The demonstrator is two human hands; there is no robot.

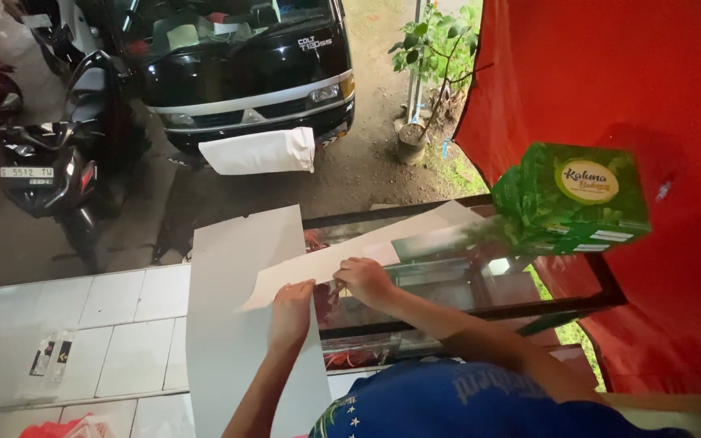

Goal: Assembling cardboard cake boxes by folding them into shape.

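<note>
My left hand (292, 312) and my right hand (364, 281) both pinch the near edge of a pale sheet of cardboard (326, 264) that lies across the top of a glass display case (578, 304). A larger grey sheet (237, 324) lies under it, hanging over the case's left end. My blue sleeve (464, 401) fills the bottom of the view. A green printed box (574, 199) stands on the case's far right corner.
White tiled floor (115, 324) lies left of the case, with small packets (52, 354) on it. Beyond are a parked motorcycle (46, 174), a black van (245, 65) with a white sack (261, 152) before it, a potted plant (427, 81), and a red tarp (610, 81) at right.
</note>
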